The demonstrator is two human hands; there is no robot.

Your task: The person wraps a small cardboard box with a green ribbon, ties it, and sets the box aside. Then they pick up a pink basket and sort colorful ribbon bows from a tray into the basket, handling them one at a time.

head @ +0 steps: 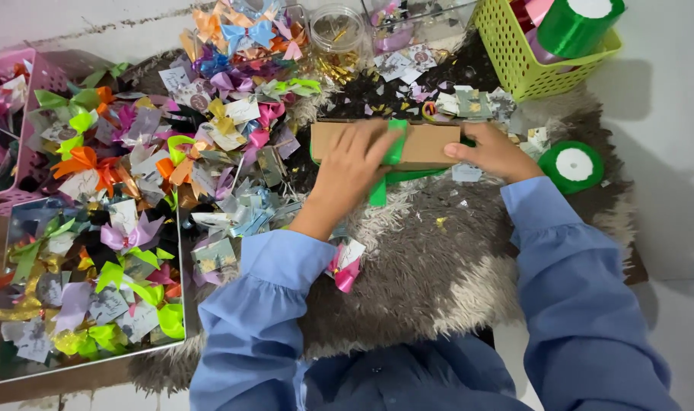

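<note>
A flat brown cardboard strip (427, 143) lies across a shaggy grey rug (438, 259). Bright green ribbon (396, 144) is wrapped over the strip and trails below it. My left hand (352, 164) presses on the strip's left part, fingers on the ribbon. My right hand (493, 151) grips the strip's right end. Both arms wear blue sleeves.
A large heap of coloured ribbon bows (202, 122) covers the left. A tray of bows (88, 281) and a pink basket (12, 129) sit far left. A yellow-green basket (518, 53) holds a green ribbon roll (579, 27); another roll (571, 165) lies right. A clear jar (338, 34) stands behind.
</note>
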